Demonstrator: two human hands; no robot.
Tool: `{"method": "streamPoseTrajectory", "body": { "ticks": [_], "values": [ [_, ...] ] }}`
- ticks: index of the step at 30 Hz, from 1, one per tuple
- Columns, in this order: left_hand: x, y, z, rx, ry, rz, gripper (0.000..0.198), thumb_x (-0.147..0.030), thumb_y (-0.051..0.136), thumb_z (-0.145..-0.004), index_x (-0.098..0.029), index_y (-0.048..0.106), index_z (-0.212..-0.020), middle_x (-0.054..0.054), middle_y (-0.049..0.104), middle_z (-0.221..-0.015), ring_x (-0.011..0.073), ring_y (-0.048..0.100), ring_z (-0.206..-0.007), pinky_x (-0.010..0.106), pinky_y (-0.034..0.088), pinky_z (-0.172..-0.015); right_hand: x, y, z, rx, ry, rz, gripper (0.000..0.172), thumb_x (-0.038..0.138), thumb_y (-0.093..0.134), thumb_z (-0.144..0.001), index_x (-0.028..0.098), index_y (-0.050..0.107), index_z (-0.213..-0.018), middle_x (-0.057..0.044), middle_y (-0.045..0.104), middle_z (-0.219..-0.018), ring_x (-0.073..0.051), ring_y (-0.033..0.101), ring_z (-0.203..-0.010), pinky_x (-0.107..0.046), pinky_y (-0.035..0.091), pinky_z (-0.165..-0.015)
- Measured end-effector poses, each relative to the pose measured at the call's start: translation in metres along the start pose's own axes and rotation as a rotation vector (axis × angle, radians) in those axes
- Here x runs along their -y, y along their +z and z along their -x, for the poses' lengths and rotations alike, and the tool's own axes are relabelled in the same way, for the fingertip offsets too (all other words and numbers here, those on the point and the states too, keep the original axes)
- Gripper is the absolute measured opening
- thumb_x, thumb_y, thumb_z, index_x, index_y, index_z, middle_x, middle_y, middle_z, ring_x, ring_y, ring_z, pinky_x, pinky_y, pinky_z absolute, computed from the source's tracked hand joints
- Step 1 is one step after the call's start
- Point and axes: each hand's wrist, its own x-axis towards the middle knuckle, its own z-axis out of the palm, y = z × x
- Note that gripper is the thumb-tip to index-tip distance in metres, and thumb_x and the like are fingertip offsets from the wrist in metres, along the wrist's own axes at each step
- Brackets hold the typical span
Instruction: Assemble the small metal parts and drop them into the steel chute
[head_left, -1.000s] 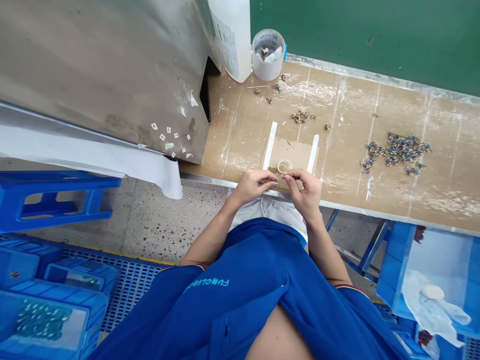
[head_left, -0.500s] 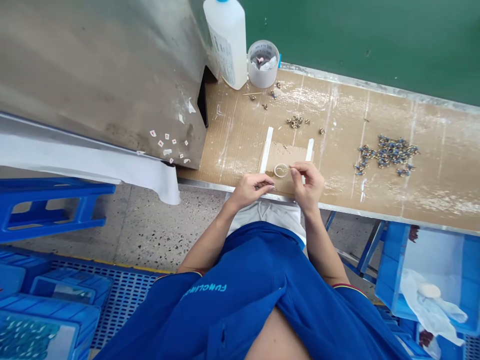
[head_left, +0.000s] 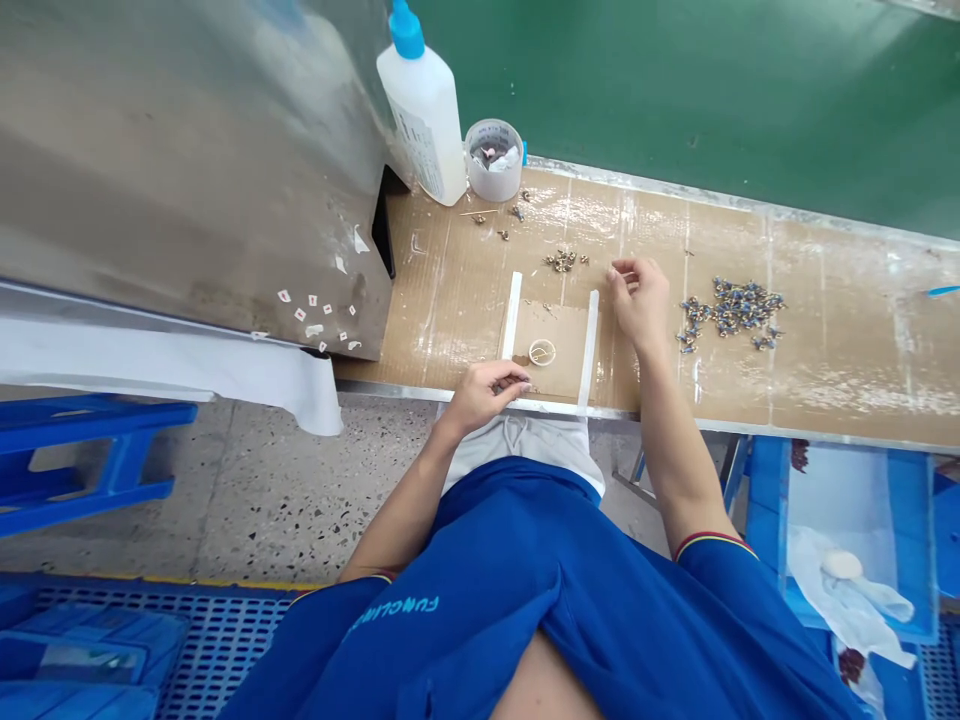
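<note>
My left hand [head_left: 486, 388] rests at the near edge of the cardboard-covered bench [head_left: 825, 350], fingers curled and pinched on something too small to name. My right hand [head_left: 639, 296] is stretched out over the bench to the right of a taped cardboard pad [head_left: 559, 330], its fingers bent and pinched together; what they hold is hidden. A small white ring-shaped cap [head_left: 541, 352] lies on the pad between my hands. A pile of small blue and brass parts [head_left: 731, 305] lies just right of my right hand. A smaller brass cluster [head_left: 562, 261] sits left of it.
A white squeeze bottle with a blue cap [head_left: 424, 105] and a clear cup [head_left: 494, 160] stand at the back of the bench beside a steel machine housing [head_left: 187, 150]. A green wall runs behind. Blue bins [head_left: 840, 520] sit below at right, blue crates at lower left.
My right hand left the white cap near my left hand and reached forward and right toward the parts. My head view shifted, showing more of the bottle.
</note>
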Motion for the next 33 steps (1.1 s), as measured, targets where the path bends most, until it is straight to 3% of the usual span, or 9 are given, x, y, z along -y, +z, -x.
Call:
{"method": "streamPoseTrajectory", "body": {
  "ticks": [4,7,12,16,19,22,27,33],
  "values": [
    [0.001,0.001,0.000,-0.013,-0.006,0.015,0.016,-0.027,0.065,-0.088,-0.014,0.072,-0.084,0.006,0.075,-0.081,0.0124,0.067,-0.068,0.021,0.052,-0.061,-0.005,0.022,-0.032,0.141,-0.128,0.061,0.014,0.026,0.063,-0.090,0.023,0.071,-0.101,-0.007,0.066,-0.096,-0.024,0.061,-0.092,-0.045,0.051,-0.092],
    [0.003,0.001,0.001,-0.025,0.004,0.011,0.016,-0.027,0.066,-0.088,-0.014,0.072,-0.084,0.006,0.075,-0.081,0.0119,0.066,-0.067,0.021,0.052,-0.061,-0.001,0.032,-0.044,0.238,-0.158,0.123,0.007,0.020,0.065,-0.085,0.023,0.071,-0.088,-0.008,0.065,-0.090,-0.028,0.058,-0.097,-0.050,0.048,-0.096],
    [0.005,0.000,0.002,-0.014,-0.001,0.002,0.018,-0.030,0.066,-0.088,-0.014,0.072,-0.084,0.006,0.075,-0.081,0.0121,0.065,-0.067,0.021,0.051,-0.061,0.005,0.018,-0.044,0.237,-0.164,0.121,0.009,0.018,0.066,-0.081,0.023,0.065,-0.074,-0.007,0.065,-0.085,-0.027,0.058,-0.090,-0.047,0.049,-0.090],
    [0.005,0.000,0.001,0.001,0.005,0.005,0.017,-0.029,0.065,-0.088,-0.014,0.072,-0.085,0.006,0.074,-0.081,0.0123,0.065,-0.069,0.021,0.051,-0.062,0.023,-0.013,-0.015,0.188,-0.102,-0.004,0.004,0.023,0.066,-0.084,0.023,0.070,-0.084,-0.003,0.067,-0.079,-0.020,0.060,-0.075,-0.039,0.051,-0.077],
    [0.003,0.000,0.001,0.011,0.025,-0.012,0.015,-0.027,0.065,-0.088,-0.014,0.071,-0.084,0.006,0.073,-0.081,0.0120,0.065,-0.069,0.020,0.050,-0.062,0.042,-0.033,0.024,0.158,-0.062,-0.117,0.015,0.029,0.064,-0.088,0.023,0.076,-0.094,-0.002,0.069,-0.079,-0.017,0.062,-0.070,-0.035,0.052,-0.070],
    [0.000,0.000,0.001,0.019,0.043,-0.054,0.014,-0.025,0.063,-0.089,-0.014,0.071,-0.085,0.005,0.071,-0.079,0.0116,0.062,-0.069,0.021,0.048,-0.062,0.057,-0.042,0.067,0.163,0.083,-0.274,0.017,0.038,0.069,-0.087,0.023,0.076,-0.092,-0.002,0.073,-0.078,-0.017,0.066,-0.070,-0.034,0.056,-0.068],
    [-0.001,0.002,0.001,0.030,0.068,-0.121,0.018,-0.027,0.060,-0.092,-0.014,0.072,-0.090,0.005,0.070,-0.080,0.0113,0.059,-0.066,0.022,0.046,-0.063,0.072,-0.030,0.123,0.221,0.359,-0.601,0.029,0.050,0.079,-0.079,0.023,0.074,-0.088,-0.003,0.076,-0.076,-0.018,0.071,-0.066,-0.036,0.063,-0.068],
    [0.004,0.007,0.003,0.024,0.142,-0.183,0.016,-0.024,0.061,-0.093,-0.015,0.072,-0.085,0.004,0.071,-0.077,0.0124,0.060,-0.066,0.024,0.046,-0.066,0.087,-0.007,0.148,0.234,0.460,-0.683,0.035,0.055,0.081,-0.075,0.022,0.073,-0.087,-0.003,0.077,-0.077,-0.018,0.073,-0.071,-0.036,0.064,-0.072]
  ]
}}
